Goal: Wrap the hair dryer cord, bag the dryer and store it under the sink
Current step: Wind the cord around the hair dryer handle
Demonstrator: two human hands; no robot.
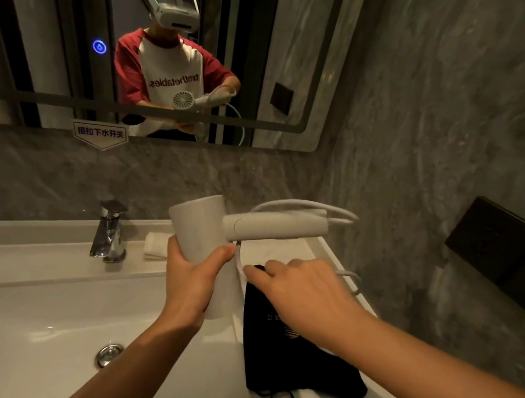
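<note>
A white hair dryer (201, 223) is held over the right side of the counter, its barrel upright and its handle (280, 228) pointing right. My left hand (194, 274) grips the barrel from below. The white cord (305, 206) loops along the handle and comes back down beneath it. My right hand (295, 286) pinches the cord just under the handle's hinge. A black drawstring bag (293, 357) lies flat on the counter under my right forearm, its string trailing toward the front edge.
A white basin (26, 315) with a chrome drain sits to the left, with a chrome faucet (109, 232) behind it. A folded white towel (156, 245) lies by the faucet. A mirror (296, 48) hangs above. Black wall panels (502, 249) are at right.
</note>
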